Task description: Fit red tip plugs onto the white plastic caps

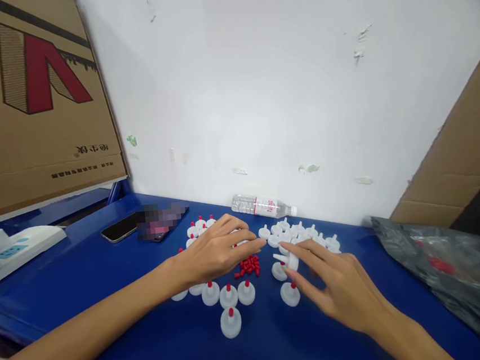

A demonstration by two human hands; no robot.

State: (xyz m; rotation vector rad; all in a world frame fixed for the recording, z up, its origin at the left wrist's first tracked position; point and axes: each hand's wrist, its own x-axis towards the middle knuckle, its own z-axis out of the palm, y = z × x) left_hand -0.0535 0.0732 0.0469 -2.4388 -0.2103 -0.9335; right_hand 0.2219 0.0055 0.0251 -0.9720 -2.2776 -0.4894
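My left hand [219,251] hovers palm down over a small pile of red caps [248,266], fingers stretched toward the middle and nothing visible in them. My right hand [333,285] pinches one white nozzle piece [289,259] between thumb and forefinger, its tip pointing left. Below my left hand stand several white nozzle pieces fitted with red caps [229,296]. Bare white nozzle pieces [300,232] lie in a cluster behind my right hand. All rest on a blue table [105,283].
A clear water bottle [263,206] lies by the white wall. Two phones [142,224] sit at the back left, a white power strip [13,250] at the far left. A dark plastic bag [452,267] lies on the right. Cardboard boxes [24,99] flank both sides.
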